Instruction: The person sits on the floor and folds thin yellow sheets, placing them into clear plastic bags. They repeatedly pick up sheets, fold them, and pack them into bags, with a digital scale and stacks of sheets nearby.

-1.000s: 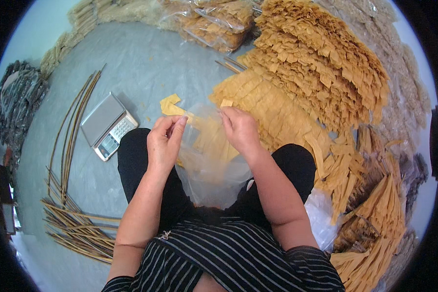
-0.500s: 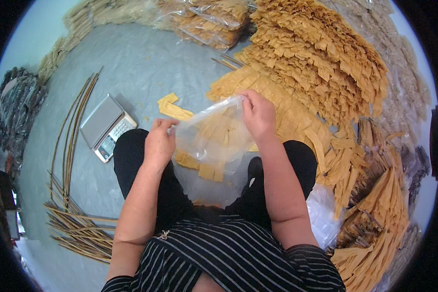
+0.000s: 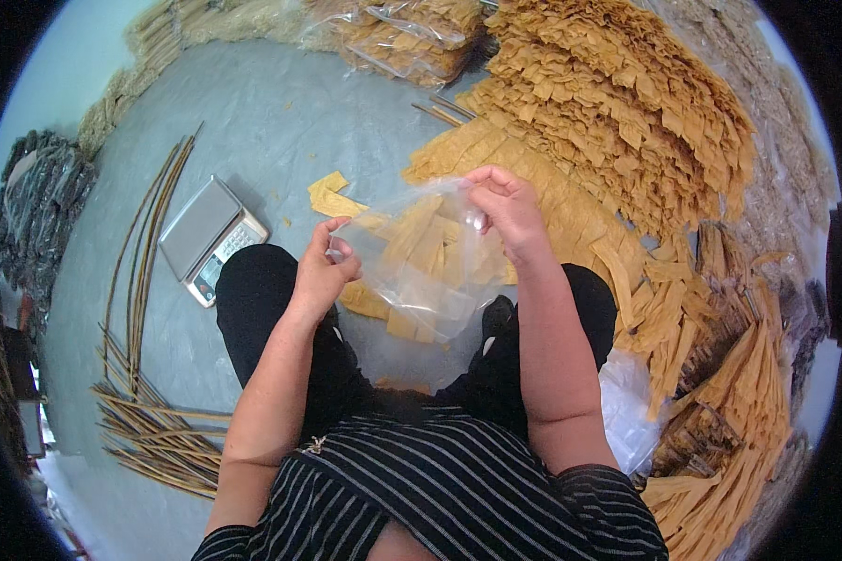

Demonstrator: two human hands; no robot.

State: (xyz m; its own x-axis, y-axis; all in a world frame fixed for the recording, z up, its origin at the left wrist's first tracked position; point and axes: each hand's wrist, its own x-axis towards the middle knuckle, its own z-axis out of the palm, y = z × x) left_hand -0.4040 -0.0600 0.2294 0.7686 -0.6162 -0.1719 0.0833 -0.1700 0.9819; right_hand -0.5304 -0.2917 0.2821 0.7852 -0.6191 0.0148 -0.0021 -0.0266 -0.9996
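A clear plastic bag point(image 3: 421, 266) partly filled with flat yellow-brown strips hangs between my knees. My left hand point(image 3: 323, 266) pinches the bag's left top corner. My right hand point(image 3: 505, 210) grips the right top corner, held higher. The bag's mouth is stretched between the two hands. A big heap of the same yellow-brown strips point(image 3: 608, 140) lies just beyond and to the right of my right hand.
A small grey digital scale point(image 3: 210, 238) sits on the grey sheet left of my left knee. Two loose yellow pieces point(image 3: 332, 196) lie beyond it. Thin bamboo sticks point(image 3: 145, 374) lie at the left. Filled bags point(image 3: 412, 37) are stacked at the top. More strips point(image 3: 720, 393) are piled at the right.
Both hands have lifted the bag off my lap and spread apart, so its mouth is pulled wide. The right hand has moved up and to the right.
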